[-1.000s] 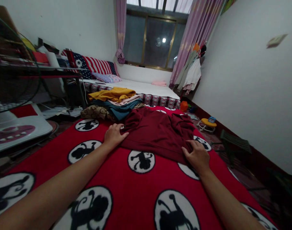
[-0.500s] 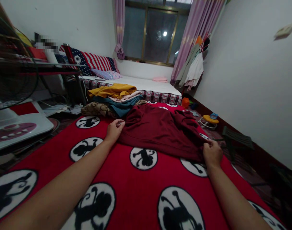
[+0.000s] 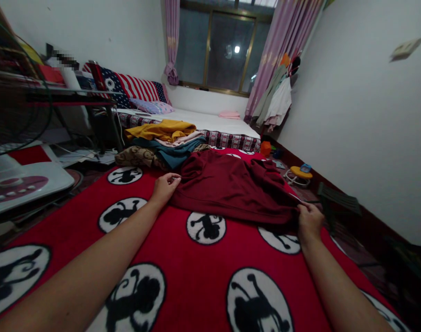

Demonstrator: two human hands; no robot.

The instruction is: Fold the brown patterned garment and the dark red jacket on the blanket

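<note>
A dark red garment (image 3: 231, 186) lies spread on a red blanket with black-and-white round figures (image 3: 193, 276). My left hand (image 3: 164, 186) pinches the garment's left edge, fingers closed on the cloth. My right hand (image 3: 309, 220) grips its lower right corner, slightly lifted off the blanket. Both arms reach forward from the bottom of the view.
A pile of folded clothes, yellow on top (image 3: 165, 131), lies just beyond the garment. Behind it is a bed (image 3: 210, 124) under a window. A fan (image 3: 17, 115) and shelf stand left. Toys (image 3: 300, 174) and a dark stool (image 3: 338, 198) sit by the right wall.
My right hand moved from flat on the garment out to its right corner and closed on it, pulling the hem rightward. My left hand went from flat to pinching the left edge.
</note>
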